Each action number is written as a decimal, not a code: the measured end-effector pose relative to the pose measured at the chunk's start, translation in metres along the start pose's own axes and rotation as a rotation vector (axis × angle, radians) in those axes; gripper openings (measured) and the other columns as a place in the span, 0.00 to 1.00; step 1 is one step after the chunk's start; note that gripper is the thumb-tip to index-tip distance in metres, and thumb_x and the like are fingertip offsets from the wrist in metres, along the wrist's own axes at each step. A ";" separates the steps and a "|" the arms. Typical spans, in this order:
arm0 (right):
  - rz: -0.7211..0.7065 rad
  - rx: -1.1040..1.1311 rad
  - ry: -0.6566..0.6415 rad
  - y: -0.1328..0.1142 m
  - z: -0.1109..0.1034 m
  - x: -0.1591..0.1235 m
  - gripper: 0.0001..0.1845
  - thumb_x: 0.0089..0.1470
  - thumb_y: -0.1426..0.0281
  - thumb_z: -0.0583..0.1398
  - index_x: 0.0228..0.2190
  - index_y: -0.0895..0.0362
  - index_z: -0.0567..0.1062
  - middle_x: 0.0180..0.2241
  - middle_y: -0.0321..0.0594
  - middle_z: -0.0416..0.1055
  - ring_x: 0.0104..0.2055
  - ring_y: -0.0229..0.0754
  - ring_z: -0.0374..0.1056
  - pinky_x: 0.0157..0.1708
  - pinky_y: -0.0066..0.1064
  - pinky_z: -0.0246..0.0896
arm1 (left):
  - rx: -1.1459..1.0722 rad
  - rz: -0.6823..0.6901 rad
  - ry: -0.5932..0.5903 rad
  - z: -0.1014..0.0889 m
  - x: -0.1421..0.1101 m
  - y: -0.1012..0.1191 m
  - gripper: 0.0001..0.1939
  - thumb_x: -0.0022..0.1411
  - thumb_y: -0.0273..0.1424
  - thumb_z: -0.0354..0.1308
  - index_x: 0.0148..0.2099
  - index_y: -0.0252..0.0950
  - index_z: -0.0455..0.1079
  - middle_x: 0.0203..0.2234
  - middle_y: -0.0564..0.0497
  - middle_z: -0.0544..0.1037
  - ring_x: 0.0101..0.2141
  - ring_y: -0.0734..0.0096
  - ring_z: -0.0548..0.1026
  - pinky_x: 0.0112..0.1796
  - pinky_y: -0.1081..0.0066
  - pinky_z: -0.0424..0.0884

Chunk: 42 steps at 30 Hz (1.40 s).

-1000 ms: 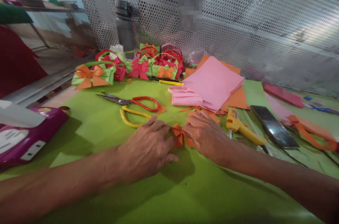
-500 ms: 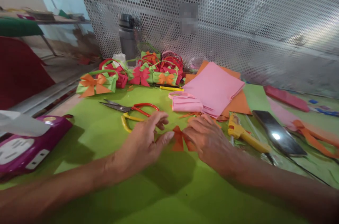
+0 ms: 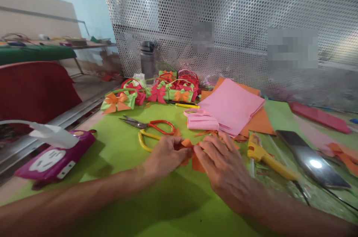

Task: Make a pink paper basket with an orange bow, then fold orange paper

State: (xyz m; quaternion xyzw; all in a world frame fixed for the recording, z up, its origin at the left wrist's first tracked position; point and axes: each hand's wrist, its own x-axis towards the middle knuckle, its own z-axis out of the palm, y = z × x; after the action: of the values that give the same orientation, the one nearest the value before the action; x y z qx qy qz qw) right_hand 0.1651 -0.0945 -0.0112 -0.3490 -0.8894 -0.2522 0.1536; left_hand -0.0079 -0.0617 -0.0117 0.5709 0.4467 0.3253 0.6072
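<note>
A small folded orange paper bow (image 3: pixel 192 155) lies on the green sheet (image 3: pixel 123 147) between my hands. My left hand (image 3: pixel 166 155) is curled, its fingertips pinching the bow's left side. My right hand (image 3: pixel 223 166) rests over the bow's right side with fingers spread and pressing on it. Red-handled scissors (image 3: pixel 152 125) and a yellow-handled pair (image 3: pixel 145 140) lie just beyond my left hand. A yellow glue gun (image 3: pixel 265 156) lies right of my right hand.
Pink paper (image 3: pixel 229 106) on orange sheets sits behind the hands. Several green paper baskets with bows (image 3: pixel 156 91) line the back by a grey bottle (image 3: pixel 147 61) and a perforated metal screen. A phone (image 3: pixel 313 158) lies right, a purple device (image 3: pixel 56 155) left.
My left hand went from lying flat to curling and pinching the orange bow. My right hand stayed on the bow. The view tilted upward.
</note>
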 end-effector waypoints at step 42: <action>0.787 1.169 -0.064 0.010 0.001 0.017 0.28 0.43 0.74 0.54 0.49 0.57 0.62 0.29 0.35 0.65 0.33 0.39 0.64 0.33 0.32 0.59 | -0.246 -0.082 -0.051 0.011 0.000 -0.001 0.18 0.39 0.38 0.69 0.26 0.33 0.66 0.19 0.56 0.69 0.20 0.78 0.65 0.22 0.77 0.58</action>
State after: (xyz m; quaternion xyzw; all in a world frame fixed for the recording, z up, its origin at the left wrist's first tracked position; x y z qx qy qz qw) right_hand 0.1604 -0.0787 -0.0008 -0.5121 -0.6910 0.3518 0.3694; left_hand 0.0019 -0.0659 -0.0135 0.4815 0.4108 0.3379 0.6966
